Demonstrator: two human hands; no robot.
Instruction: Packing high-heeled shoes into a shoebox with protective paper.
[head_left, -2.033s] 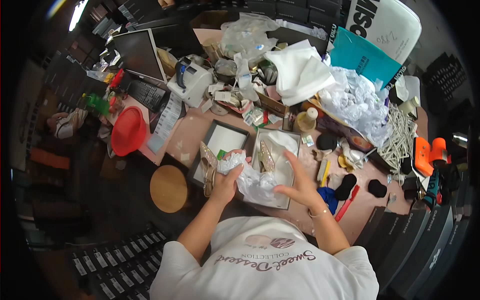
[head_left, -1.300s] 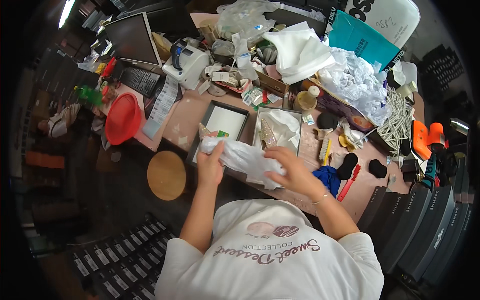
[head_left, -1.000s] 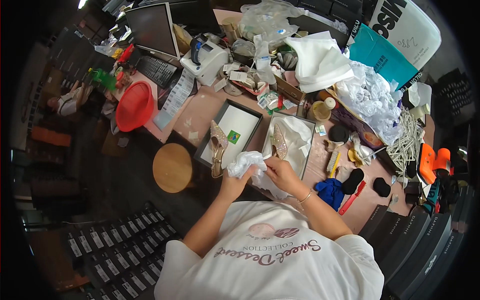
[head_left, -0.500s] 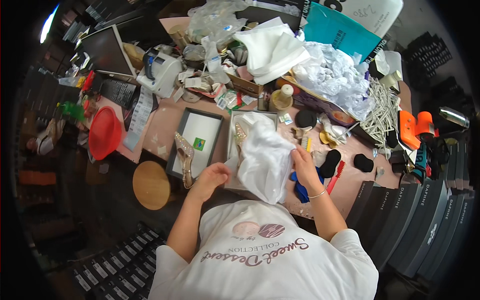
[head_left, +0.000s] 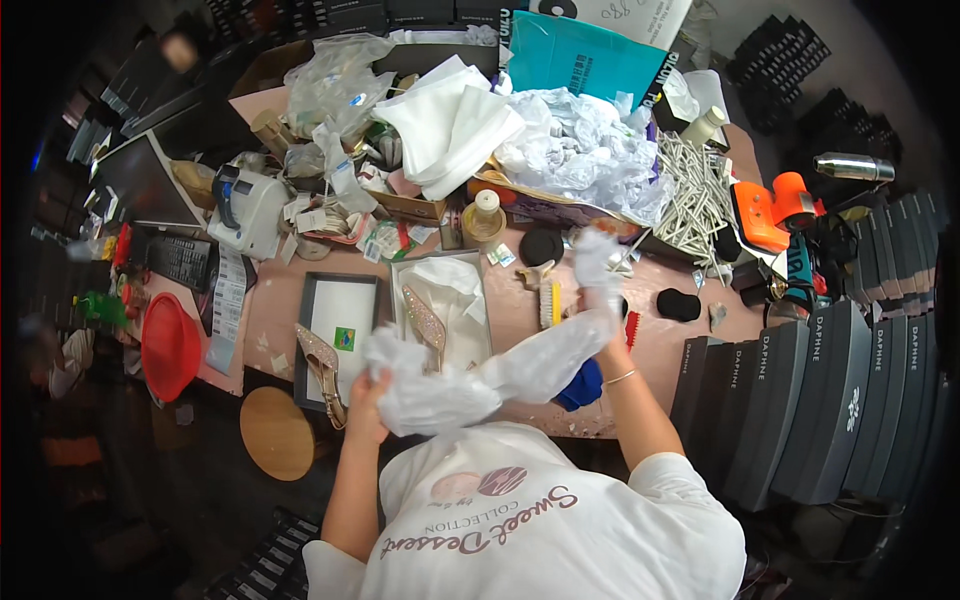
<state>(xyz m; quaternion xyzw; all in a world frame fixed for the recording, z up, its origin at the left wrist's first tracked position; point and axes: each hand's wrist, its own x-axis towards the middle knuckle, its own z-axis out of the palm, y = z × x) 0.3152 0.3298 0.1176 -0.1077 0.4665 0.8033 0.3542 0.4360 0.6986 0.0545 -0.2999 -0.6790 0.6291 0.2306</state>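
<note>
I have both hands closed on a crumpled translucent white sheet, partly hiding a grey rectangular box.

The sheet is white, the shoes glittery gold, the basin red.

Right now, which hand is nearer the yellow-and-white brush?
Right. The right hand, holding the crinkled white wrapping sheet, is just right of the yellow-and-white brush; the left hand, at the sheet's other end, is well left of it.
</note>
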